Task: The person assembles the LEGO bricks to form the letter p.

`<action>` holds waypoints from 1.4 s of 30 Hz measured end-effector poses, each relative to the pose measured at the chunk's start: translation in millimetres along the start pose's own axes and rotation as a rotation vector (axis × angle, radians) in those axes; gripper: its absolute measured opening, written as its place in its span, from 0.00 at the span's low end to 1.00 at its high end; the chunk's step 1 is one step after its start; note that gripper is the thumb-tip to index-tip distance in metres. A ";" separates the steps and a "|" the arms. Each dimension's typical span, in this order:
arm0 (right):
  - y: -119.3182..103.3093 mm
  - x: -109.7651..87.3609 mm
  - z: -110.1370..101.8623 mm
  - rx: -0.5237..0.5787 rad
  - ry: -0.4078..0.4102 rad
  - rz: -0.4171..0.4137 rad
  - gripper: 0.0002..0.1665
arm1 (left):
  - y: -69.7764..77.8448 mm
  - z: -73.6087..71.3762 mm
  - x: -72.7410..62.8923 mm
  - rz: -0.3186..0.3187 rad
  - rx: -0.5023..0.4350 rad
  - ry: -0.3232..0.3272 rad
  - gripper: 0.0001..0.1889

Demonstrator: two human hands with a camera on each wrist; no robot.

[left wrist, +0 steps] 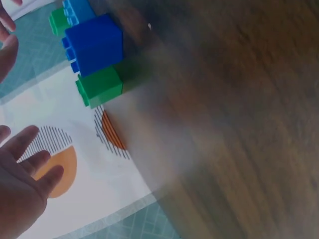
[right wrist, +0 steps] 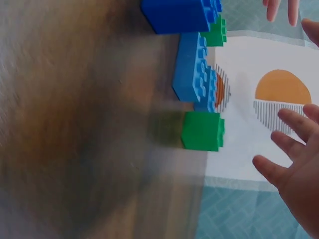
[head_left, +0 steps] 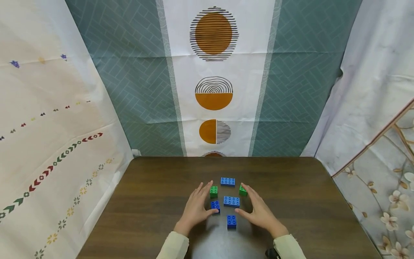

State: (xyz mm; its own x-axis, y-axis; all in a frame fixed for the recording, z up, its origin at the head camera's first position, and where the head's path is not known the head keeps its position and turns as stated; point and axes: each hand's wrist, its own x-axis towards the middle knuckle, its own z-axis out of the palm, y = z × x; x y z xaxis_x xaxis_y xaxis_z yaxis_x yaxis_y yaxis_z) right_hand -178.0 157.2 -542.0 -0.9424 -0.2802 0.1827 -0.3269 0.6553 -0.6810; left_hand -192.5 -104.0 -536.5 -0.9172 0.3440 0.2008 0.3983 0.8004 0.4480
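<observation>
My left hand hovers at the left of a group of toy building blocks, its fingers spread and straight, holding nothing. Closest to it are a green block and a dark blue block, which its thumb partly covers. Across the group, my right hand is likewise spread, with its fingertips near another green block, partly hidden. Two longer light blue blocks, a far one and a nearer one, lie between the hands. A second dark blue block sits closest to me.
The blocks stand studs up on a dark brown wooden table. Behind its far edge hangs a teal and white cloth with orange circle prints. Patterned light cloths hang at the left and right.
</observation>
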 end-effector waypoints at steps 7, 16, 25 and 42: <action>5.9 -4.6 11.6 0.166 -0.093 -0.023 0.52 | -1.8 9.7 -3.9 -0.037 -0.161 -0.051 0.53; 14.5 -4.4 19.6 0.318 -0.260 -0.050 0.50 | -7.9 21.5 -5.4 -0.026 -0.365 -0.090 0.49; 20.5 -5.0 26.5 0.465 -0.360 -0.094 0.47 | -12.0 27.9 -3.5 -0.090 -0.514 -0.110 0.42; 21.8 -4.8 31.5 0.638 -0.459 -0.030 0.36 | -19.0 38.9 -1.7 -0.165 -0.678 -0.075 0.29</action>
State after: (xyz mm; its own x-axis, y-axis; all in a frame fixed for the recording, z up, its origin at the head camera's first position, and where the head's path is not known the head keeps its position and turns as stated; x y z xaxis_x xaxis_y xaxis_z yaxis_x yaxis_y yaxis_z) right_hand -178.4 150.7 -580.1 -0.7646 -0.6444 -0.0096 -0.1164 0.1528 -0.9814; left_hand -198.8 -100.7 -579.3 -0.9542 0.2973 0.0336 0.1477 0.3707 0.9169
